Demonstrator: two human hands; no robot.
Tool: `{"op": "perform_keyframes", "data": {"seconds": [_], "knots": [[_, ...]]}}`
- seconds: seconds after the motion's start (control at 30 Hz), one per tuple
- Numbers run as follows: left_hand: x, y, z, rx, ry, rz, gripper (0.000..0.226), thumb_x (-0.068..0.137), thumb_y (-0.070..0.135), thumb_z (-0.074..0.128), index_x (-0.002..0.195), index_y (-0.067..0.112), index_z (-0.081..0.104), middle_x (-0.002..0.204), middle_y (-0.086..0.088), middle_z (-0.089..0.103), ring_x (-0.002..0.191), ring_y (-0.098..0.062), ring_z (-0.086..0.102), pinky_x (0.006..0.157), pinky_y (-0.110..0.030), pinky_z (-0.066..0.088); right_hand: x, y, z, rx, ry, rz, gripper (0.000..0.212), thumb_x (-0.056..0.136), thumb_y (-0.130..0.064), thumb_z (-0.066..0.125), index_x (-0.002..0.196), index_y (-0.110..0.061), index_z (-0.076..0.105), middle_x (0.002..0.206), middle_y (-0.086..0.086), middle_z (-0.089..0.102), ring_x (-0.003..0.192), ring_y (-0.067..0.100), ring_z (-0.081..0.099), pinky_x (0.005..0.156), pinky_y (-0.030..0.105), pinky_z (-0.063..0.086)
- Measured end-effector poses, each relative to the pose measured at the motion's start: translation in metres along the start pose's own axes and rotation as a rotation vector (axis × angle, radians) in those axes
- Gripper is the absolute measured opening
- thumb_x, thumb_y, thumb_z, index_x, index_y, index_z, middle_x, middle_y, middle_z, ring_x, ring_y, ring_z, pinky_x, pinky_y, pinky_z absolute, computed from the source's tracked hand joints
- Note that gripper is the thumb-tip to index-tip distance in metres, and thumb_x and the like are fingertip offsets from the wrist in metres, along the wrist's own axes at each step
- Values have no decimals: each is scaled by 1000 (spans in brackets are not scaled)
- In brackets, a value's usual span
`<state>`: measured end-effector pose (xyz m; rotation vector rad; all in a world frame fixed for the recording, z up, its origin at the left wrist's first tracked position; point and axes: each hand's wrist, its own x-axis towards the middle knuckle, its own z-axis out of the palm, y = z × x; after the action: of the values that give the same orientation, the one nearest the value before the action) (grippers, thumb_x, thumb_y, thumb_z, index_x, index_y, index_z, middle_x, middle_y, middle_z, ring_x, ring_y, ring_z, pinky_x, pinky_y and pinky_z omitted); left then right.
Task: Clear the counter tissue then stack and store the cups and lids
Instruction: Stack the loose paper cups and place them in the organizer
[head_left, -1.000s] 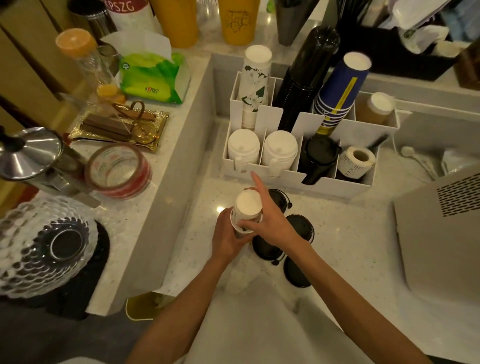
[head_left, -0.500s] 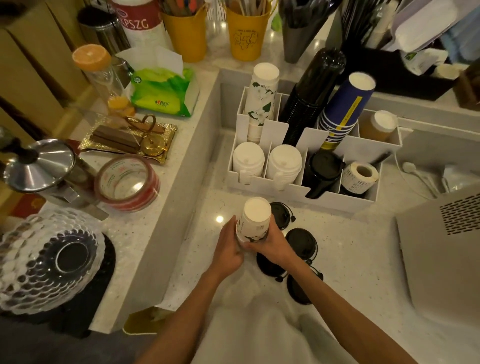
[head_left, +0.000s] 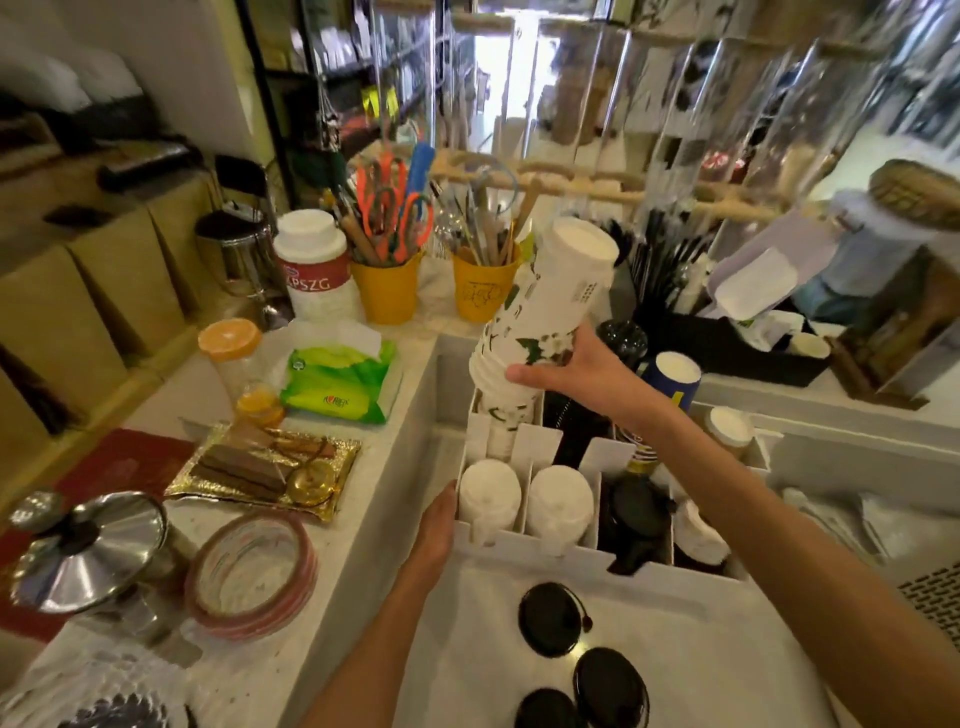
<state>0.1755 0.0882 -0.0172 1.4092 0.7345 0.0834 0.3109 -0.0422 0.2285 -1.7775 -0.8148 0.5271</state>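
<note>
My right hand (head_left: 576, 371) grips a tall stack of white floral paper cups (head_left: 545, 306), held bottoms-up and tilted over the back-left slot of the white organizer (head_left: 540, 558). The stack's lower end meets the cups standing in that slot. My left hand (head_left: 436, 525) rests flat against the organizer's left wall, holding nothing. Three black lids (head_left: 550, 618) lie on the counter in front of the organizer. White lid stacks (head_left: 491, 501) fill its two front-left slots, and black lids (head_left: 636, 514) sit to their right. A blue cup stack (head_left: 670, 379) shows behind my right forearm.
On the raised ledge to the left lie a green tissue pack (head_left: 337, 384), a gold tray (head_left: 265, 470), a tape roll (head_left: 252, 577) and a steel lid (head_left: 88, 551). Yellow tool cups (head_left: 387, 291) stand behind. A grey machine (head_left: 935, 603) edges the right.
The cups I held in both hands over the black lids have been lifted up to the organizer's back-left stack. My left hand let go and moved to the organizer's side. The view tilted upward.
</note>
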Motion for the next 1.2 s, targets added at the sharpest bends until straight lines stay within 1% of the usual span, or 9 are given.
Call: {"op": "perform_keyframes", "data": {"seconds": [0.1,0.17,0.3,0.43,0.57,0.67,0.77,1.03,1.2], "knots": [[4,-6,-1,15,-1,10,43,106,34,32,144,20,46,143,-4,52,132,-22,47,112,-38,35,33,-22,-18,-74,89,-92,77,68,-22,87,126,-44,42,121,-23,61,114,-7,56,93,21,49],[5,-8,-1,5,11,38,41,107,26,32,144,16,46,145,-6,52,134,-21,46,114,-36,34,51,-20,-23,-105,116,-78,77,65,-19,89,125,-33,44,125,-11,60,119,7,55,104,40,46],[7,-9,-2,34,-11,48,41,107,23,31,145,15,45,145,-7,52,134,-21,46,117,-41,34,67,5,-12,-193,147,47,93,59,-23,91,134,-18,36,135,1,50,128,20,46,109,49,40],[9,-9,-4,71,-14,44,42,107,24,30,146,15,44,146,-5,51,133,-20,45,112,-34,34,65,29,7,-168,126,58,91,60,-21,90,131,-25,34,137,2,47,131,21,43,111,51,37],[7,-8,-2,41,8,72,41,107,20,31,144,12,46,145,-8,51,132,-20,46,115,-36,33,61,52,18,-117,121,99,81,64,-11,88,119,-36,34,117,-18,50,120,12,45,108,45,38],[5,-7,-1,51,23,66,40,107,18,30,142,11,47,143,-8,52,125,-15,47,108,-29,34,60,65,23,-91,117,149,88,63,-12,88,129,-28,32,132,-7,50,125,16,45,109,45,36],[7,-8,-4,81,15,69,40,107,19,30,143,12,45,146,-8,50,127,-16,46,109,-29,33,62,72,28,-101,110,198,104,61,-13,90,142,-18,26,144,5,46,133,23,43,112,47,34],[8,-7,-4,89,-3,67,42,107,22,30,146,13,43,149,-7,47,136,-21,43,115,-34,31,61,88,31,-56,98,305,102,65,-10,87,143,-14,22,145,8,44,134,26,42,111,51,36],[8,-8,-5,68,-13,55,40,107,23,30,144,18,44,146,-3,50,126,-12,45,110,-29,32,63,90,31,-50,100,312,100,66,-11,87,144,-15,24,144,7,46,133,26,44,110,50,38]]}}
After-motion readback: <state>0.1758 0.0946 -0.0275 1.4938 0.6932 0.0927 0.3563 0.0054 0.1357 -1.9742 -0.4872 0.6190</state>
